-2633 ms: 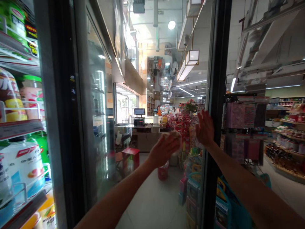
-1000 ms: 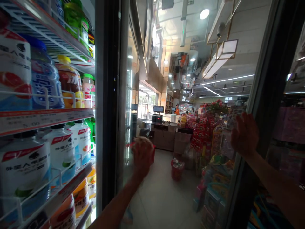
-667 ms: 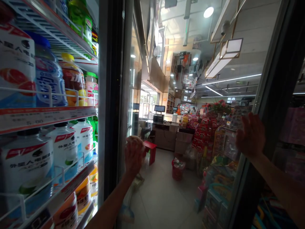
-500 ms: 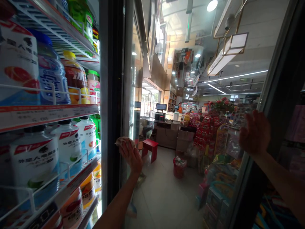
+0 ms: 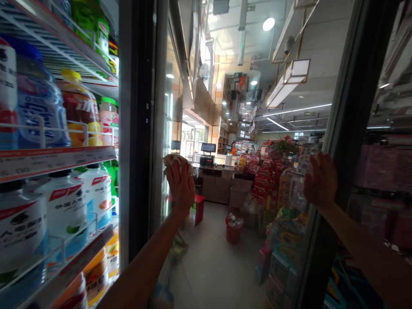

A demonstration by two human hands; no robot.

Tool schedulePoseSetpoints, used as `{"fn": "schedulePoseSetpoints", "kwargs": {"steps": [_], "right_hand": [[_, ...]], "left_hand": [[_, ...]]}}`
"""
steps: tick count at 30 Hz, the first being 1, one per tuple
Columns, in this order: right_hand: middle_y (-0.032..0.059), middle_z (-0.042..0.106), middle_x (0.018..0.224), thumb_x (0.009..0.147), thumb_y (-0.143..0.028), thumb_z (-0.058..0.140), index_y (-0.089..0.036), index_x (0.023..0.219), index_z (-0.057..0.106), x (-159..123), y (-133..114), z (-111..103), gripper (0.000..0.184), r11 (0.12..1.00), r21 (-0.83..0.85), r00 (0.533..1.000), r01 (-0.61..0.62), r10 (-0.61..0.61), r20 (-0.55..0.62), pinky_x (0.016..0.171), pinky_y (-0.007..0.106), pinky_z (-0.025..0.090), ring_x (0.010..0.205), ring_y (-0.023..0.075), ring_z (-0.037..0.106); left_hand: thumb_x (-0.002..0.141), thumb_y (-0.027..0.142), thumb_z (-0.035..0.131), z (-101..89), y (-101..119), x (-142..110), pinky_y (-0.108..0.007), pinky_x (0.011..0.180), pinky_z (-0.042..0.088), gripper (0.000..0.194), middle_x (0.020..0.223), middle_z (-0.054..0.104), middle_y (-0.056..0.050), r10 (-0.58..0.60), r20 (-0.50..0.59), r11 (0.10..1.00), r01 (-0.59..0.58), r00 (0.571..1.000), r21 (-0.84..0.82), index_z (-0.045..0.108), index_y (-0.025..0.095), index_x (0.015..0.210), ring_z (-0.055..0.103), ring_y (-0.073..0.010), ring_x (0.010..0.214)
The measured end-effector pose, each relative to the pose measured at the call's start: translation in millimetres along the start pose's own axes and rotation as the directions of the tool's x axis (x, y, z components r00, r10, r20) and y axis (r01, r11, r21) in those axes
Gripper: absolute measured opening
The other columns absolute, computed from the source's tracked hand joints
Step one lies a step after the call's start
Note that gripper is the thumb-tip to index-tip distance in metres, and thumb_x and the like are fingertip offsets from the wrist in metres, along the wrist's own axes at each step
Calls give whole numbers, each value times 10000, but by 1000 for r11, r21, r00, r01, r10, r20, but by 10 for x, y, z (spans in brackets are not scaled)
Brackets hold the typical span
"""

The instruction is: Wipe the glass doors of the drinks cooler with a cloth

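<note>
Higher up the glass (image 5: 219, 262) than before, left hand (image 5: 182, 186) holds cloth (image 5: 173, 160); right hand (image 5: 321, 182) unclenched.

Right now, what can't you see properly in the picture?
All in the head view:
Cloth: partly hidden by the left hand.
Red stool: partly hidden behind that same hand.
Lower-left bottle: cut off by the left edge.
Till screen: too small to read.
</note>
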State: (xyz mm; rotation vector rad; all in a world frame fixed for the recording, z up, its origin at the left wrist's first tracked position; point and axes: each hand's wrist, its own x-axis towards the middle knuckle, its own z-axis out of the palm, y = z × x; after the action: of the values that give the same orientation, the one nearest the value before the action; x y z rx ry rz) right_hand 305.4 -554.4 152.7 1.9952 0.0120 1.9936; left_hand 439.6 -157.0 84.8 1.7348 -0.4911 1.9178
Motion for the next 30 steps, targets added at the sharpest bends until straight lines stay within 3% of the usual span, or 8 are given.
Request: {"fn": "schedulePoseSetpoints", "kwargs": {"steps": [2, 5, 7, 12, 18, 22, 26, 30], "right_hand": [[152, 299, 1446, 866, -361, 273, -146, 1384, 279, 4, 22, 5, 561, 1000, 7, 1000, -6, 6, 8, 1067, 434, 254, 1375, 241, 182], [145, 296, 1447, 870, -341, 300, -178, 1385, 270, 52, -37, -33, 541, 998, 49, 999, -36, 35, 12, 1060, 467, 260, 1368, 258, 200], [111, 257, 1468, 871, -328, 323, -228, 1401, 218, 108, -240, -97, 550, 993, 101, 998, -58, 60, -11, 1050, 518, 259, 1364, 276, 206], [-18, 206, 1489, 880, -309, 297, -359, 1418, 16, 217, -1252, -167, 609, 858, 502, 982, 108, -171, 82, 1053, 471, 323, 1350, 209, 260], [-22, 262, 1468, 878, -400, 343, -387, 1412, 21, 269, -1886, 10, 623, 832, 543, 993, -110, 74, 87, 1067, 542, 230, 1354, 237, 236], [-21, 295, 1454, 846, -424, 439, -432, 1381, 166, 273, -1884, 65, 601, 898, 433, 995, -73, 37, 90, 1044, 539, 244, 1357, 249, 220], [-5, 320, 1446, 859, -359, 440, -395, 1318, 346, 16, -1476, -42, 470, 943, 332, 993, 21, -57, 100, 1048, 497, 259, 1356, 230, 231], [60, 271, 1467, 848, -234, 463, -285, 1265, 457, -448, -737, -181, 419, 967, 219, 992, -128, 127, 19, 1052, 497, 262, 1360, 259, 217]], "left_hand": [[870, 205, 417, 76, 182, 62, -521, 1103, 180, 512, 1486, 168, -98, 153, 70, 987, -148, 986, -60, 312, 168, 1369, 36, -271, 1378], [870, 197, 420, 238, 664, 120, -457, 1115, 198, 488, 1468, 245, -40, 551, 177, 831, -517, 815, -206, 344, 220, 1351, 85, -231, 1378], [879, 201, 395, 353, 993, 188, -416, 1117, 205, 485, 1463, 259, -35, 640, 168, 765, -599, 750, -238, 327, 213, 1359, 110, -213, 1375], [870, 178, 340, 475, 1341, 355, -381, 1105, 237, 611, 1455, 258, -128, 555, 91, 810, -513, 827, -284, 89, 92, 1421, 137, -200, 1373], [848, 295, 376, 278, 864, 540, -397, 1079, 299, 665, 1490, 153, -119, 564, 167, 772, -444, 809, -455, 87, 133, 1425, 184, -222, 1364], [883, 323, 384, 245, 568, 680, -497, 1104, 151, 547, 1488, 177, -81, 324, 180, 938, -291, 929, -187, 237, 210, 1398, 114, -250, 1376], [872, 394, 434, 263, 570, 710, -502, 1099, 136, 593, 1486, 187, -47, 342, 228, 940, -335, 912, -69, 204, 271, 1404, 119, -251, 1376], [870, 348, 453, 251, 631, 694, -498, 1097, 156, 624, 1482, 190, -51, 331, 235, 943, -329, 914, -49, 155, 286, 1414, 137, -262, 1371]]}}
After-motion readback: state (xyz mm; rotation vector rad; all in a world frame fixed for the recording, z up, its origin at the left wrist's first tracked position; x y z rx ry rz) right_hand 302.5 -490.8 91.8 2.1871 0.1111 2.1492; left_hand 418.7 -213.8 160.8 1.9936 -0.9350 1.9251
